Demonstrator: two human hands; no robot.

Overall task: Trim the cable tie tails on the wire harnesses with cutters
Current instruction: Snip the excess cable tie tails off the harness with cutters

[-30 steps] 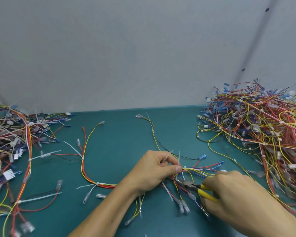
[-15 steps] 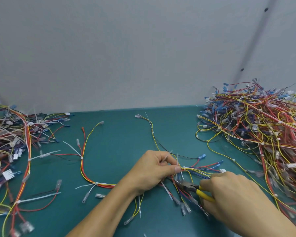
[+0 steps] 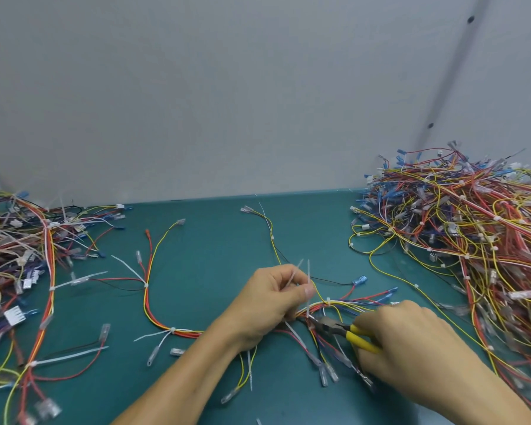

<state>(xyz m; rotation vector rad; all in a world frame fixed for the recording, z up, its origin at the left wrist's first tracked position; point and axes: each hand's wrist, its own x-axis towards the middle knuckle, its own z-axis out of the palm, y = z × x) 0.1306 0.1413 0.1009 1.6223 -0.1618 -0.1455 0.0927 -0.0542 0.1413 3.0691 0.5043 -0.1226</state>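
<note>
My left hand (image 3: 270, 305) grips a wire harness (image 3: 344, 303) of red, yellow, white and blue wires on the green mat, with thin white cable tie tails (image 3: 307, 273) sticking up between its fingers. My right hand (image 3: 411, 342) holds yellow-handled cutters (image 3: 347, 329). Their dark jaws sit against the bundle just right of my left thumb, at a white tie. A trimmed-looking tie (image 3: 328, 300) wraps the bundle further right.
A large pile of harnesses (image 3: 460, 240) fills the right side. Another pile (image 3: 16, 265) lies at the left. A loose harness (image 3: 149, 289) with long white tie tails lies between the left pile and my left arm. A grey wall backs the mat (image 3: 209, 246).
The cutters' jaws have moved left and slightly up along the bundle, closer to my left thumb. My left hand has stayed in place.
</note>
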